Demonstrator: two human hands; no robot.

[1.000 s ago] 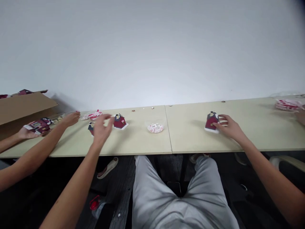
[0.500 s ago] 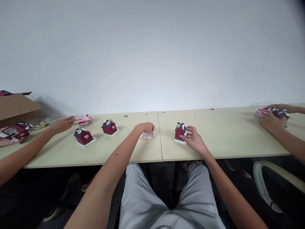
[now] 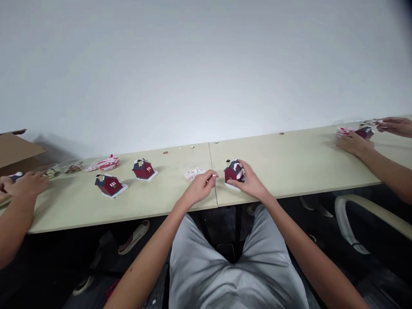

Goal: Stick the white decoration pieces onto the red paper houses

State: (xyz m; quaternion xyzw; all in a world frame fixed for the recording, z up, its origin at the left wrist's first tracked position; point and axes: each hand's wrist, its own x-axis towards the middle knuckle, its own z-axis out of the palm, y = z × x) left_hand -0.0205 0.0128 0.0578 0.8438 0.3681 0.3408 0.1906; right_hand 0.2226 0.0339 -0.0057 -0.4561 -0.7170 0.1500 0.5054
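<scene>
Far left: cardboard box [image 3: 16, 150], flap raised, at the end of a pale laminate table [image 3: 74, 210]. A co-worker's hands [image 3: 27, 184] sit beside it, fingers curled round something small and dark. Along the table: a clear bag of red-and-white candy [image 3: 107, 163], a red card model house [image 3: 109, 185], a second red house [image 3: 143, 169], a round dish of peppermint candy [image 3: 195, 173]. Left hand [image 3: 199, 187] lies just right of the dish, fingers narrowed to a pinch; cannot tell if anything is held. Working house [image 3: 233, 171] stands just right of those fingertips, between both hands, long axis angled across the table. Right hand [image 3: 252, 184], nearer, holds it, fingers wrapped round its side and base. Far right: a second co-worker's hands [image 3: 354, 143] beside a fourth house [image 3: 365, 133]
</scene>
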